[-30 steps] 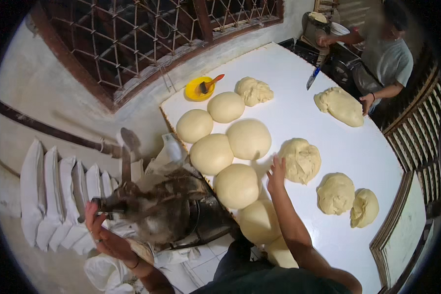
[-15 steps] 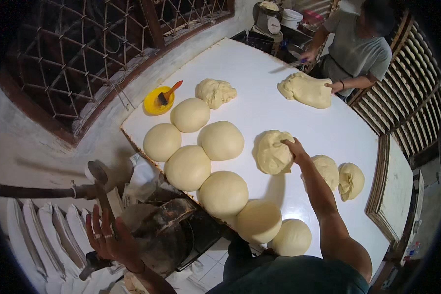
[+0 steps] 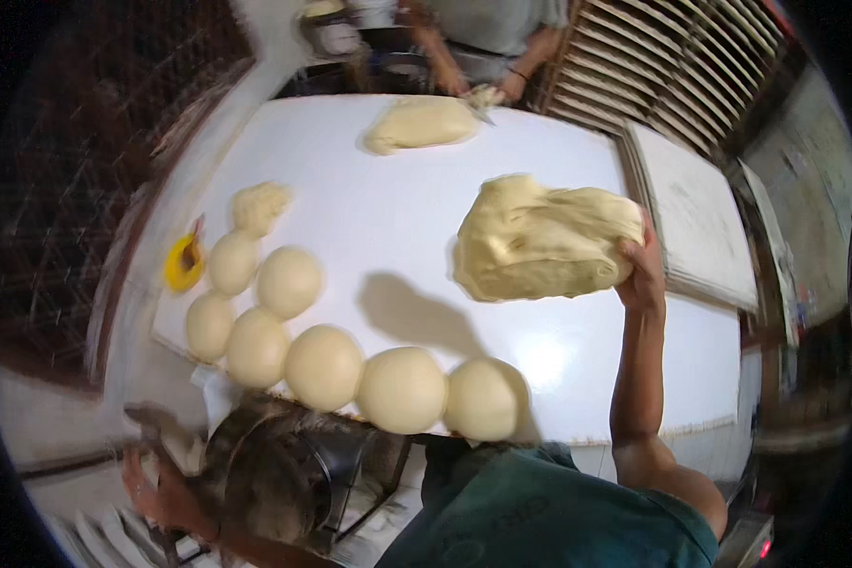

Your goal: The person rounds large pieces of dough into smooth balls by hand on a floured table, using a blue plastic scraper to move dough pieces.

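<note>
My right hand [image 3: 643, 267] grips the right end of a large, stretched lump of dough [image 3: 540, 241], thumb on top. The lump is folded and uneven, lifted at least partly, and a dark shadow falls on the white table [image 3: 369, 218] to its left. Away at the lower left, my left hand [image 3: 161, 494] is blurred, its fingers seemingly stretched out near a dark metal bar, with nothing visible in it. Several smooth round dough balls [image 3: 324, 367] lie along the table's near and left edges. A rougher dough piece [image 3: 259, 207] sits behind them.
Across the table, a co-worker's hands [image 3: 497, 87] hold a small dough piece and a blade beside a long dough lump [image 3: 424, 125]. A yellow bowl [image 3: 184, 264] with a brush is at the left. White boards [image 3: 696, 213] are stacked at the right; dark machinery [image 3: 265, 464] stands below the near edge.
The view has swung right. My right hand has gone from the single dough lump to the right and now holds a larger mass. The co-worker's blade has come to the dough.
</note>
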A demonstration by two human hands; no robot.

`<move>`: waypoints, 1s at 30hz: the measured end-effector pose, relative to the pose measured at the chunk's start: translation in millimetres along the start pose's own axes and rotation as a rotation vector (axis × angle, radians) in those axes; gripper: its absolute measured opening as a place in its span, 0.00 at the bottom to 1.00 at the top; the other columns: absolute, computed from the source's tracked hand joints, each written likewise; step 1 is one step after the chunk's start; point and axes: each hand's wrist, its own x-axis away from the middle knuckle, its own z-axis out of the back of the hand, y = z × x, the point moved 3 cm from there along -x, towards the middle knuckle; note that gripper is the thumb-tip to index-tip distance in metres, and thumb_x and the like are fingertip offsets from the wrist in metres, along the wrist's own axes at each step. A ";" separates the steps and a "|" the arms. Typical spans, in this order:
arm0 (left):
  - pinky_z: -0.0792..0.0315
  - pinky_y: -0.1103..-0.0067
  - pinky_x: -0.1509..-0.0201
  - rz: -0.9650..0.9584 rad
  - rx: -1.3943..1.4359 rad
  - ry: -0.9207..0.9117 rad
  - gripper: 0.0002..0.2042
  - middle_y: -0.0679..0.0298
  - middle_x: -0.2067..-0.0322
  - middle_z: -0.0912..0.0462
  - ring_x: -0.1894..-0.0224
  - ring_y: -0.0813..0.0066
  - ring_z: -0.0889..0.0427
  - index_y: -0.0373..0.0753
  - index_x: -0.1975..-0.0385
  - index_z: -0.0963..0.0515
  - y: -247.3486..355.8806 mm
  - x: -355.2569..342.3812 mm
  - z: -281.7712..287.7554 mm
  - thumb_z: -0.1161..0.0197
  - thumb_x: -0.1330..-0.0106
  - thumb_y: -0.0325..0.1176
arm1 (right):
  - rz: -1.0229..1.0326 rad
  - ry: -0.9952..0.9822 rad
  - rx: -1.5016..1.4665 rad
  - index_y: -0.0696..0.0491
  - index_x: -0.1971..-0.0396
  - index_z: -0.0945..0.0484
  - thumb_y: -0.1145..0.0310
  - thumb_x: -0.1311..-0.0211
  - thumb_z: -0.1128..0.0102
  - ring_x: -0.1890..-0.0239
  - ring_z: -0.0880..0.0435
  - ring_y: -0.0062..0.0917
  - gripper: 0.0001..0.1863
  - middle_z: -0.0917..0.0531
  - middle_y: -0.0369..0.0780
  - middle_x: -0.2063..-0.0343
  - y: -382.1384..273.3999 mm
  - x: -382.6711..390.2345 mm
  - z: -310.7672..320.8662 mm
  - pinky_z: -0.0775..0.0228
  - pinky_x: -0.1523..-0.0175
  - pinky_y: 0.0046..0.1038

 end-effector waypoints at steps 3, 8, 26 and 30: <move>0.32 0.70 0.46 0.235 -0.087 -0.257 0.25 0.48 0.47 0.29 0.47 0.55 0.28 0.33 0.53 0.26 -69.2 22.8 -55.9 0.47 0.37 0.51 | 0.173 0.323 -0.293 0.54 0.37 0.50 0.60 0.51 0.35 0.38 0.38 0.39 0.44 0.40 0.46 0.39 18.1 128.9 114.4 0.39 0.38 0.37; 0.33 0.65 0.46 0.136 0.783 0.264 0.26 0.50 0.48 0.29 0.47 0.54 0.29 0.35 0.52 0.27 157.0 8.8 -51.4 0.45 0.39 0.53 | -0.704 0.795 0.161 0.51 0.41 0.39 0.68 0.46 0.38 0.44 0.31 0.32 0.31 0.37 0.43 0.40 73.7 324.6 173.0 0.34 0.45 0.33; 0.26 0.80 0.55 -0.691 1.726 -1.236 0.17 0.60 0.61 0.19 0.60 0.77 0.21 0.35 0.51 0.27 870.1 214.8 145.1 0.39 0.41 0.27 | -0.118 0.804 0.596 0.52 0.45 0.34 0.78 0.53 0.42 0.61 0.18 0.33 0.30 0.19 0.46 0.66 29.1 207.5 405.2 0.27 0.56 0.27; 0.29 0.80 0.58 -0.438 2.285 -0.823 0.32 0.62 0.58 0.24 0.61 0.77 0.26 0.33 0.47 0.33 838.3 145.0 249.2 0.38 0.43 0.52 | 0.502 0.773 0.587 0.54 0.53 0.30 0.86 0.56 0.42 0.62 0.21 0.28 0.25 0.21 0.42 0.64 -90.1 204.7 358.0 0.28 0.57 0.26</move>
